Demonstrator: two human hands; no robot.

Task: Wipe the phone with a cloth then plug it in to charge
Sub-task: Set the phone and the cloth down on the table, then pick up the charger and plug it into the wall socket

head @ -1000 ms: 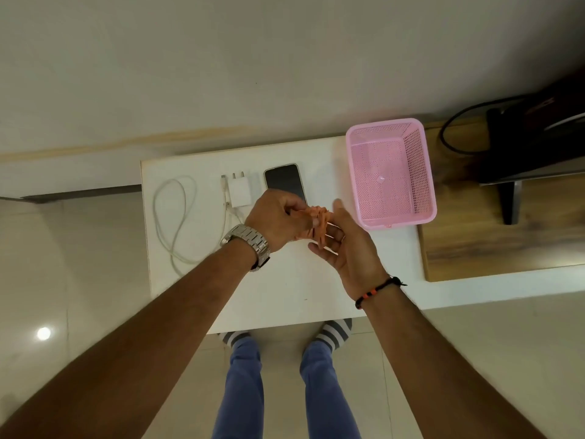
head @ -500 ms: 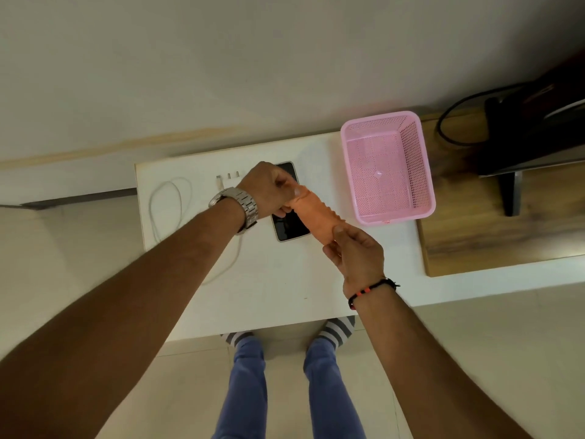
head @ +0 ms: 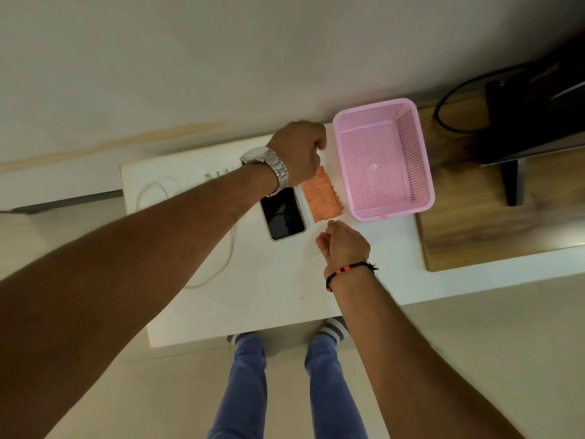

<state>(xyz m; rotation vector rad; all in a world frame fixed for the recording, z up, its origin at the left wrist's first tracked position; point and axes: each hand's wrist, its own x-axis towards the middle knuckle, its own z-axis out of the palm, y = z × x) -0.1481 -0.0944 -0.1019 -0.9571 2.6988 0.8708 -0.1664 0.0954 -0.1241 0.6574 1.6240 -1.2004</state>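
Note:
A dark-screened phone (head: 283, 213) lies face up on the white table (head: 269, 299). Just to its right, an orange cloth (head: 321, 198) is stretched out flat, running away from me between the phone and the pink basket. My left hand (head: 299, 152), with a metal watch on the wrist, has curled fingers over the cloth's far end and hides it. My right hand (head: 343, 243) pinches the near edge. A white charger plug (head: 218, 176) peeks out from behind my left forearm, and its white cable (head: 218, 264) loops on the table's left side.
A pink mesh basket (head: 392, 213) stands with nothing in it right beside the cloth. Further right there is a wooden board (head: 493, 223) with a black stand and cable (head: 519, 128). My legs and socks show below the table's near edge.
The cloth went from bunched between my hands to pulled out long. It now lies lower, beside the phone. My left hand moved away from me and my right hand drew back.

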